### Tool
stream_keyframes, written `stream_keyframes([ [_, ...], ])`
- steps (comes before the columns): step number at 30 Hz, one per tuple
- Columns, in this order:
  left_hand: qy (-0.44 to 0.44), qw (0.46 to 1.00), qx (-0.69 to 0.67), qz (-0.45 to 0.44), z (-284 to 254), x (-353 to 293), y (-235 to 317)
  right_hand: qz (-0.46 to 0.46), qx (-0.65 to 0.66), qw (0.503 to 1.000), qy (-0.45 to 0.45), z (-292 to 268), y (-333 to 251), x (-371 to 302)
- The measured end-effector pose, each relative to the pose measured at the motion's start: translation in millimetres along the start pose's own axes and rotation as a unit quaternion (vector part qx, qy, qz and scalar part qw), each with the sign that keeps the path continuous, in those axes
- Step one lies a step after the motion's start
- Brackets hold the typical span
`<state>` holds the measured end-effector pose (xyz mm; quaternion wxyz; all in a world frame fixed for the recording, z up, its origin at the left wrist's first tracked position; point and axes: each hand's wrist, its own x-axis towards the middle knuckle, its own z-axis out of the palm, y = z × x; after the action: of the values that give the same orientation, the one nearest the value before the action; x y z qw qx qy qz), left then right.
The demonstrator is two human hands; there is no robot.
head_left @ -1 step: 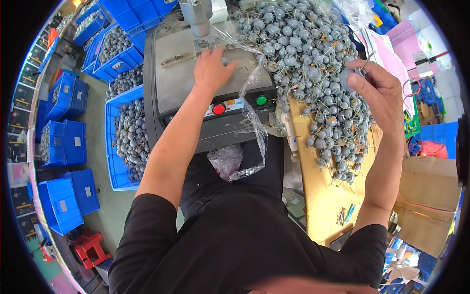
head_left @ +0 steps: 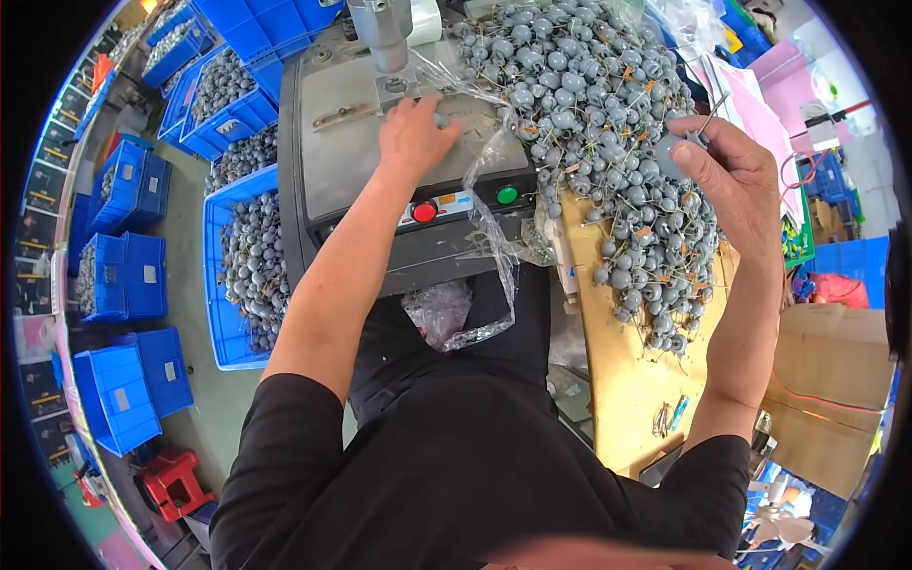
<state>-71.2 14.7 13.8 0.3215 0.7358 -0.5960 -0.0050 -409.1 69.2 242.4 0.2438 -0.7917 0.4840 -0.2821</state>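
grey ball (head_left: 669,160) btwn tips of r hand (head_left: 737,180), pinched, l hand (head_left: 414,141) over machine (head_left: 334,161), grip unclear

You've got a red plastic stool (head_left: 180,484) on the floor (head_left: 211,404) off to your left, with a blue crate (head_left: 100,389) near it. Over on your right there's a big cardboard box (head_left: 826,380), plus a pale fan (head_left: 787,529).
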Motion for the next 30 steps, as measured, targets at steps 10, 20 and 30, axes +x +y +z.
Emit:
stream_keyframes([
  [10, -0.156, 0.972, -0.149, -0.094, -59.7, -22.8, -18.3, 0.034, 0.103, 0.981, -0.160, 13.3, -36.1, 1.2],
  [20, 0.008, 0.949, -0.072, -0.306, -193.2, -130.0, -199.9, -0.235, 0.096, 0.949, -0.188, 185.9, -64.4, 118.7],
  [30, 0.082, 0.977, -0.059, -0.187, -134.4, -179.8, -175.9, -0.151, -0.010, 0.988, -0.020, 310.1, 37.1, 194.2],
])
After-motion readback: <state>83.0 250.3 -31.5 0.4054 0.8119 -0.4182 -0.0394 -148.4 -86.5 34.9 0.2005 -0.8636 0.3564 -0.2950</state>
